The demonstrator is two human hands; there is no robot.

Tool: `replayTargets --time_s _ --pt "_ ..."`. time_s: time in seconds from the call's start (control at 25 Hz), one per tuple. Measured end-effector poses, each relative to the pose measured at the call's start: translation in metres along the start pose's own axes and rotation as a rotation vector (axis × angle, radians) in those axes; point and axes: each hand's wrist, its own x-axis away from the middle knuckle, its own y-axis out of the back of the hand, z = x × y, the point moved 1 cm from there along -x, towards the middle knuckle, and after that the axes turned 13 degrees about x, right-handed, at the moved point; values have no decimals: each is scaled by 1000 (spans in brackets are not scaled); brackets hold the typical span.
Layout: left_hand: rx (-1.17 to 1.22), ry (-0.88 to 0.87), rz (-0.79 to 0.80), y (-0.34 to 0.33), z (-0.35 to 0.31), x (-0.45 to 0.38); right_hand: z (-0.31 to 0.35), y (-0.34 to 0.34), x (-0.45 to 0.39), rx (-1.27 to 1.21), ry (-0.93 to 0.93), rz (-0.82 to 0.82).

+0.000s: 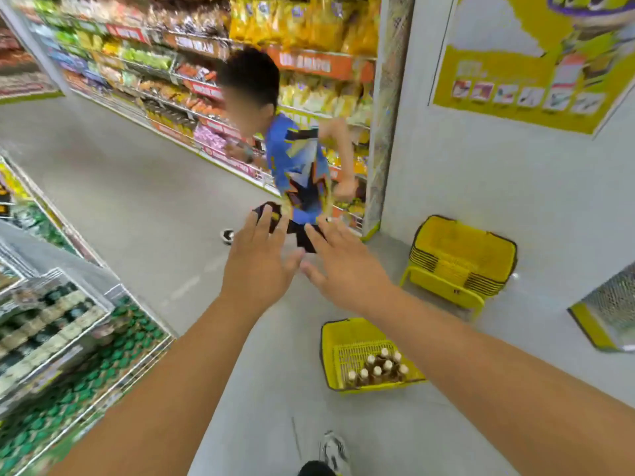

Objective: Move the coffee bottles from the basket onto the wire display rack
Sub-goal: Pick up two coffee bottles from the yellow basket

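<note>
Head view is motion-blurred, so I can't read any labels. Far left: wire display rack (68, 338), thin white wire tiers, cut off by the frame edge, stocked with rows of green and dark caps too smeared to identify. Left hand (256, 266) and right hand (347, 269) are both out in front, palms down, fingers spread, empty, thumbs near each other but not touching. They partly hide the legs of a passer-by in a blue patterned shirt (297, 166). Right of centre, on the smooth grey floor (137, 201): yellow plastic basket (340, 338), lattice walls, with coffee bottles (378, 369) upright in a cluster, brown bodies, pale caps. Beyond it, a stack of yellow baskets (460, 259) against the wall.
</note>
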Motion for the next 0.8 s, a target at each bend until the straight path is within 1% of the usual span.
replayTargets --time_s 0.16,0.2,0.32,0.44,0.6,0.8 --pt "53 -47 83 -78 5 -33 -37 -57 -3 -31 -85 55" --pt "76 -54 102 -101 10 -42 -49 -73 -8 -23 -101 93" --pt "134 -22 161 -156 17 -63 -83 -111 -25 -4 -151 208" --pt "206 1 220 -204 21 -79 -106 -152 -34 -12 -201 273" --pt "270 50 303 -273 34 -77 -123 -216 -31 -42 -215 430" --pt "290 118 389 -378 57 -49 -142 -321 -18 -69 -168 525"
